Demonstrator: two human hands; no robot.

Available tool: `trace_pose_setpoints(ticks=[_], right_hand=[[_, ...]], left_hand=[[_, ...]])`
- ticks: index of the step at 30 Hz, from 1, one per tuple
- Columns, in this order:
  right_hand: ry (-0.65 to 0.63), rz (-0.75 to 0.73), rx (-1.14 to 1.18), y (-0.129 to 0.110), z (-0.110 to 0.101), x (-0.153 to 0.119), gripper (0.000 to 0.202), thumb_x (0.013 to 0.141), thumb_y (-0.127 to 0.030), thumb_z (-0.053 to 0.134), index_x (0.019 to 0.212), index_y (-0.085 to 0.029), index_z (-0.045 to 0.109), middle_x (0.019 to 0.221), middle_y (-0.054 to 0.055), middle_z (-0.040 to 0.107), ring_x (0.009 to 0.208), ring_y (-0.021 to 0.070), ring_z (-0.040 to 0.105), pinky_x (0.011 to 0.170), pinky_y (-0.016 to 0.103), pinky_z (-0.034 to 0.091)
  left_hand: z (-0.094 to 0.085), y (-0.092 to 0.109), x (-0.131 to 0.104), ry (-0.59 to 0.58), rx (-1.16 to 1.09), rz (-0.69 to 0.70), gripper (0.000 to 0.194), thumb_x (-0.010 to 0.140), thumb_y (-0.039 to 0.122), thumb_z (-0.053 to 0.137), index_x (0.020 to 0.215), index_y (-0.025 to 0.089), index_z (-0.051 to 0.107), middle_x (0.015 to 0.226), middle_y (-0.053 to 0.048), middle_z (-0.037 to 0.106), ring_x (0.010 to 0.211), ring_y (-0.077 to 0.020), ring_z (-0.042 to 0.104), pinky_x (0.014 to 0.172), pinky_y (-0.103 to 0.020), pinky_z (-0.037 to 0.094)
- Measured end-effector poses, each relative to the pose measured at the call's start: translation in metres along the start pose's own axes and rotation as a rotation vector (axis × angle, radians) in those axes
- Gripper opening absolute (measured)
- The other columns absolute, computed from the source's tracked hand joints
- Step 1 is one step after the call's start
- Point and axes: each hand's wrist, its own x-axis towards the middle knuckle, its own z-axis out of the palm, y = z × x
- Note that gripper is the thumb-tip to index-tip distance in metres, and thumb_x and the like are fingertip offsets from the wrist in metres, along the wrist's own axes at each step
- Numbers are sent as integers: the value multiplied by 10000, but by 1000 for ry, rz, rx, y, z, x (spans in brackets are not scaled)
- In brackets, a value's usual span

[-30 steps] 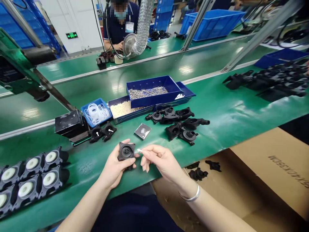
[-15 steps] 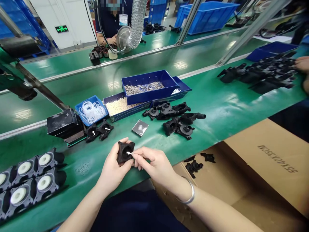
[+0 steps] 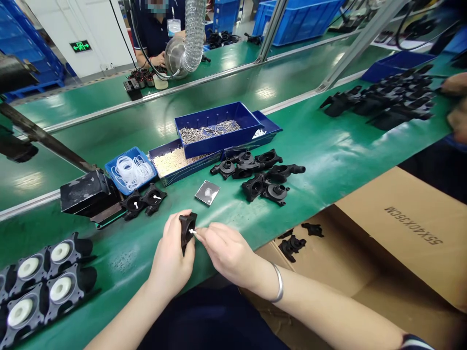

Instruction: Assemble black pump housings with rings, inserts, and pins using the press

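Observation:
My left hand point(image 3: 172, 257) is wrapped round a black plastic housing point(image 3: 187, 228), its round hollow turned towards the right. Between the thumb and fingertips of my right hand point(image 3: 226, 250) is a small white pin point(image 3: 192, 232), its far end at the middle of that hollow. Whether the pin is seated cannot be made out. Two similar housings point(image 3: 133, 204) with white pins in them lie beyond my left hand. A small square metal plate point(image 3: 207, 193) rests on the green bench point(image 3: 233, 214) just past the held housing.
Blue bins hold metal pins point(image 3: 209, 132), cream-coloured small parts point(image 3: 175, 158) and clear rings point(image 3: 132, 171). More black housings point(image 3: 251, 170) lie right of centre. Housings with white discs point(image 3: 60, 251) stand at left. An open cardboard box point(image 3: 401, 218) is below the bench edge. A co-worker's hand point(image 3: 458, 104) shows at far right.
My left hand has turned the housing so that its hollow faces more to the right. My right hand keeps the white pin at the hollow. The whole view has shifted slightly.

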Motion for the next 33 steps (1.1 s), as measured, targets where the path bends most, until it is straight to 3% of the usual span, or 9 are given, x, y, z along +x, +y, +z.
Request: trace_pose_setpoints(ticks=[10, 17, 20, 22, 25, 27, 30, 33], right_hand=[[78, -9, -49, 8, 3, 2, 180, 982, -65, 439, 959, -134, 603, 696, 64, 597, 646, 200, 522, 598, 334, 455], [48, 29, 46, 13, 14, 6, 209, 1027, -136, 402, 946, -172, 590, 767, 64, 659, 717, 198, 607, 670, 328, 510], [50, 54, 122, 14, 13, 13, 197, 1043, -175, 399, 990, -170, 589, 849, 79, 696, 788, 204, 645, 735, 338, 535], [43, 95, 203, 16, 7, 17, 168, 1047, -238, 435, 1057, -163, 585, 935, 94, 715, 848, 211, 665, 781, 348, 545], [63, 236, 305, 23, -6, 19, 255, 1039, -357, 473, 1196, -170, 548, 959, 89, 716, 881, 213, 678, 815, 352, 542], [109, 380, 384, 31, -15, 17, 283, 1046, -385, 441, 1226, -185, 531, 891, 59, 706, 816, 192, 678, 776, 325, 535], [158, 571, 528, 46, -29, 12, 281, 1054, -415, 408, 1155, -200, 557, 819, 22, 686, 713, 158, 665, 698, 280, 516], [157, 646, 554, 57, -41, 6, 292, 1043, -441, 427, 1028, -201, 593, 764, 7, 671, 672, 153, 649, 681, 278, 499]], left_hand=[[13, 0, 10, -8, 22, 12, 469, 854, 64, 477, 1296, 219, 451, 1262, -112, 556, 1221, -254, 564, 1035, -425, 493], [0, -4, 10, -64, -63, 13, 502, 872, 143, 548, 1355, 235, 450, 1341, -115, 503, 1317, -265, 481, 1151, -490, 391], [-6, -4, 8, -48, -242, -120, 446, 975, 317, 491, 1419, 282, 472, 1496, -86, 392, 1426, -262, 375, 1172, -450, 375], [-6, -5, 8, -23, -471, -258, 436, 1010, 419, 425, 1427, 315, 499, 1556, -48, 341, 1424, -258, 388, 1101, -394, 459], [-1, -7, 15, -4, -815, -449, 495, 976, 495, 496, 1437, 317, 494, 1514, -55, 434, 1260, -259, 557, 898, -344, 575], [1, -7, 28, 54, -870, -484, 548, 937, 510, 568, 1437, 296, 495, 1425, -71, 528, 1145, -249, 620, 827, -333, 587], [-3, 1, 57, 148, -653, -326, 536, 935, 517, 568, 1424, 304, 516, 1318, -62, 601, 1044, -220, 639, 875, -351, 563], [-8, 11, 87, 223, -280, 8, 447, 974, 444, 525, 1399, 305, 546, 1307, -62, 608, 1157, -233, 591, 1065, -410, 454]])
